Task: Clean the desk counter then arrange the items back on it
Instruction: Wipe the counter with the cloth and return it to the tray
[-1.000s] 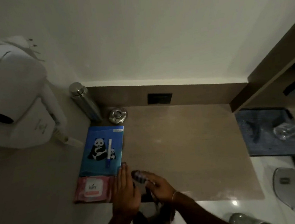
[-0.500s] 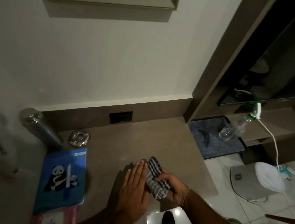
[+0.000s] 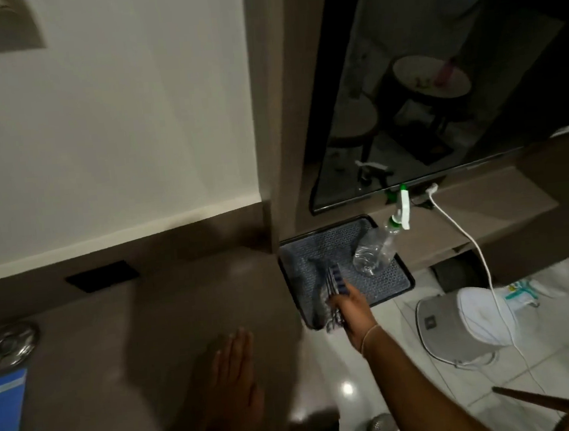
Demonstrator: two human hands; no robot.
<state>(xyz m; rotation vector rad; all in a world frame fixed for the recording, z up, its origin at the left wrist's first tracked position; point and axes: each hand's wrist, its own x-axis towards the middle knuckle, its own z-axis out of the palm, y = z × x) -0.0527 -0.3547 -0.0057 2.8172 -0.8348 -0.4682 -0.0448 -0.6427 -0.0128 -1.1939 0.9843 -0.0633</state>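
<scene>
Right hand (image 3: 352, 312) past desk's right edge, fingers closed round checked cloth (image 3: 333, 292), over tray (image 3: 403, 275) beside spray bottle (image 3: 377, 252). Left hand (image 3: 232, 367) flat on desk (image 3: 167, 311), fingers spread. Step: likely setting cloth aside, wiping done. Next: release cloth, bring items back. Booklet (image 3: 5, 418), metal dish (image 3: 10, 342) at left edge.

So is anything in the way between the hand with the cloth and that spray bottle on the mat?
Nothing visible blocks it. The right hand, gripping the checked cloth, reaches over the dark mat, and only bare mat lies between it and the spray bottle. The left hand rests flat on the counter, well aside.
</scene>
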